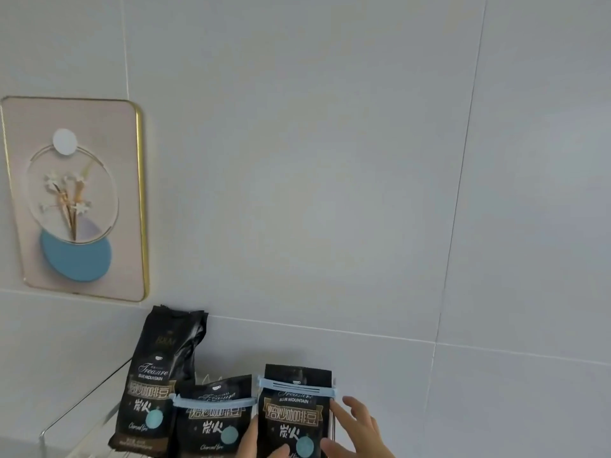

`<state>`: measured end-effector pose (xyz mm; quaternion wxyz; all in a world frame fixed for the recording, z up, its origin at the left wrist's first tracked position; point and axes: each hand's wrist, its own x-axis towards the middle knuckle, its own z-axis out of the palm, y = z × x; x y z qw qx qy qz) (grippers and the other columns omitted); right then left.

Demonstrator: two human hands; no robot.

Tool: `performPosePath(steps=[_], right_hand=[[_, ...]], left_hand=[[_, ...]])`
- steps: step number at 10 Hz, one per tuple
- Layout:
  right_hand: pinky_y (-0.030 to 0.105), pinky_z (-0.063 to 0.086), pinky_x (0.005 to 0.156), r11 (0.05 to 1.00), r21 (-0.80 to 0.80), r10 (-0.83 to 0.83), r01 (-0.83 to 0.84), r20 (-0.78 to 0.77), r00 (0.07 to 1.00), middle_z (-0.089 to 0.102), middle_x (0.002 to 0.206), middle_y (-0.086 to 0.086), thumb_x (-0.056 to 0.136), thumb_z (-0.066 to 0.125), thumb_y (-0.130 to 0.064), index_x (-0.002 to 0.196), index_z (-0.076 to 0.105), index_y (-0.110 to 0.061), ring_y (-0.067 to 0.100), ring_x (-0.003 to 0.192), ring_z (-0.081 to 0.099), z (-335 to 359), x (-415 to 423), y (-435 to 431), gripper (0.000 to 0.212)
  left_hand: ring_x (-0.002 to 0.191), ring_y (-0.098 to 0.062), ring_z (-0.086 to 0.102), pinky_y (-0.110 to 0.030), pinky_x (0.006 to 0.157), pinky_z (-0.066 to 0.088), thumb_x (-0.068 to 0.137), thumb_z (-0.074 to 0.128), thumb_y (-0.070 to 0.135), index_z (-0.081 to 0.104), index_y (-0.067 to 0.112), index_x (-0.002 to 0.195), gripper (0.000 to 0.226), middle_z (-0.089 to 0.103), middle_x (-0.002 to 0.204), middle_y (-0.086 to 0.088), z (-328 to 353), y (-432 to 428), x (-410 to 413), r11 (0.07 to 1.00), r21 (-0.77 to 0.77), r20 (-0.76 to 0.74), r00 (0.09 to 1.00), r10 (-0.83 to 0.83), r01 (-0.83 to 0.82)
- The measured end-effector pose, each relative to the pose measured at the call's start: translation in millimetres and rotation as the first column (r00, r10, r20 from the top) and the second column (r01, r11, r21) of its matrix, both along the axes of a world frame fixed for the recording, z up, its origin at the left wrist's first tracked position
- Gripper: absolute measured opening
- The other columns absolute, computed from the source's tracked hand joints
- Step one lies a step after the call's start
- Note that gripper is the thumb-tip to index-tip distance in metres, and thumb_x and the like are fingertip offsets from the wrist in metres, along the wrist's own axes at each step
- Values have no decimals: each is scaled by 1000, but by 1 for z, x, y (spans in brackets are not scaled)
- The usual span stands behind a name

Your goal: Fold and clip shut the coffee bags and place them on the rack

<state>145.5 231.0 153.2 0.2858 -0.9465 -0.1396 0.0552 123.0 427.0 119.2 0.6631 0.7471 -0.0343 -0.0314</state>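
While the head camera tilts mostly at grey wall tile, I find the work crowded into the bottom edge: three black coffee bags stand in a clear rack [82, 404] against the wall. My right hand [358, 431] lies with fingers spread and loose along the right edge of the right-hand bag [294, 414], thumb on its front, steadying rather than gripping it. My left hand [261, 441], largely cut off by the frame, touches the same bag's lower left; I cannot tell how far it is curled. A blue clip [296, 388] pinches this bag's folded top, and a second blue clip [215, 402] closes the shorter middle bag [215, 421]. At left, the tall bag [155, 385] stands unfolded and unclipped beneath a gold-edged wall plaque [76, 200]. I judge the placing of the second clipped bag nearly done; next comes letting go and taking out the tall bag for folding.
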Motion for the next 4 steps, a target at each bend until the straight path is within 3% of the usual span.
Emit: performPosePath(steps=[1, 2, 3, 4], right_hand=[[37, 16, 117, 999, -7, 51, -51, -29, 998, 2, 158, -1, 91, 45, -51, 148, 3, -31, 24, 144, 8, 5, -2, -2, 74], [42, 13, 119, 995, -31, 97, -96, 55, 994, -5, 160, -6, 93, 43, -50, 149, -3, -25, 17, 146, 1, 21, -15, -8, 77], [45, 5, 121, 988, -132, 107, -78, 231, 967, -10, 159, -8, 94, 34, -55, 149, -5, -28, 11, 146, -9, 56, -29, -24, 73], [48, -3, 120, 969, -246, 140, -13, 509, 849, -14, 159, -9, 93, 25, -58, 148, -7, -31, 12, 144, -17, 114, -45, -26, 69]], left_hand=[[143, -21, 20, -39, 120, 17, 87, 62, 9, 12, 15, 148, 79, 19, 156, -6, 8, 5, -7, 1000, -23, -107, 994, 4, -6], [135, -15, 33, -42, 118, 23, 89, 60, 27, 8, 24, 148, 79, 27, 154, -2, 34, 13, -22, 994, 42, -189, 978, -87, 97], [137, -13, 29, -40, 114, 22, 87, 48, 53, 0, 31, 148, 81, 15, 157, 6, 70, 17, -37, 942, 335, -87, 996, 4, 26], [145, -12, -3, -37, 117, 6, 90, 36, 56, -17, 35, 143, 78, -13, 156, 12, 123, 13, -53, 804, 544, 324, 944, 61, -239]])
